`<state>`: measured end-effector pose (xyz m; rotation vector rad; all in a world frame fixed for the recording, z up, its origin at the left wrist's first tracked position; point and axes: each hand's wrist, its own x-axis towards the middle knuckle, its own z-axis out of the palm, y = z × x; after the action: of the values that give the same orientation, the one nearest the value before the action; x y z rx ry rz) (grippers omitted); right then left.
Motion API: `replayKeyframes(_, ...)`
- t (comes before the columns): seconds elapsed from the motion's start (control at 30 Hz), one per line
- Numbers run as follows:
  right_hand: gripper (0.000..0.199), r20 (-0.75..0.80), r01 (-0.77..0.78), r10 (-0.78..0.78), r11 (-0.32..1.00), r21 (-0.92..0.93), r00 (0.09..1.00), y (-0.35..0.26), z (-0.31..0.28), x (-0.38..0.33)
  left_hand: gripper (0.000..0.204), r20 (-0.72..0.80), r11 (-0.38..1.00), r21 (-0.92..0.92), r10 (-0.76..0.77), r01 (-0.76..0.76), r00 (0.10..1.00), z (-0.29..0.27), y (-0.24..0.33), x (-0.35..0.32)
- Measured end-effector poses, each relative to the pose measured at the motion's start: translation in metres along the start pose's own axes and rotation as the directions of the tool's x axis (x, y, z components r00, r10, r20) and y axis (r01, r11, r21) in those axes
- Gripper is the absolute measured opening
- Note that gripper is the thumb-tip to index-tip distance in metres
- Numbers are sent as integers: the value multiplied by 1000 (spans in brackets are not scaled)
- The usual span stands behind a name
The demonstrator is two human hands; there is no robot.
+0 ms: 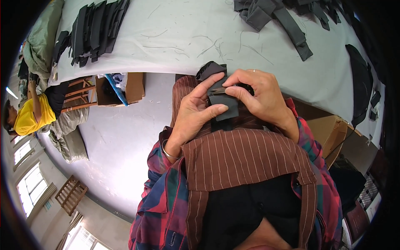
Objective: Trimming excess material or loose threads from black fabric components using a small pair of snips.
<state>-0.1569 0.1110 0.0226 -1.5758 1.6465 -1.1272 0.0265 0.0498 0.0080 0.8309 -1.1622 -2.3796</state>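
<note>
Over my lap, at the table's near edge, my left hand is closed on a dark grey fabric strip. Its thumb lies across the strip's front and its fingers run up along the far side, where the strip's upper end curls over. My right hand pinches small thread snips between thumb and forefinger. Their thin metal blades point left and lie against the strip; a dark part shows behind the fingers. Whether the blades are apart, I cannot tell.
On the white-covered table, a stack of dark strips lies far left, a loose heap far right, with thread ends between. Cardboard boxes stand below. A person in yellow works at the left.
</note>
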Motion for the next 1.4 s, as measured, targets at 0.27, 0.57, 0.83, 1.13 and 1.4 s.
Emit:
replayKeyframes(0.27,9,85,-61,63,998,-17,994,-4,-6,0,65,0,998,51,25,-25,1000,4,1,0)
replayKeyframes(0.57,13,110,-78,72,996,50,991,1,-11,3,64,24,996,69,47,-48,999,5,-4,3)
replayKeyframes(0.83,9,39,-189,185,967,171,982,2,-26,-2,58,-38,997,-39,-64,63,997,4,12,-4)
replayKeyframes(1.13,11,80,-171,171,985,-13,982,-2,-23,-6,57,-68,996,-68,-64,60,996,4,11,-2)
replayKeyframes(1.4,10,91,-161,168,983,-85,982,0,-22,-6,56,-80,997,-58,-56,51,995,4,10,-2)
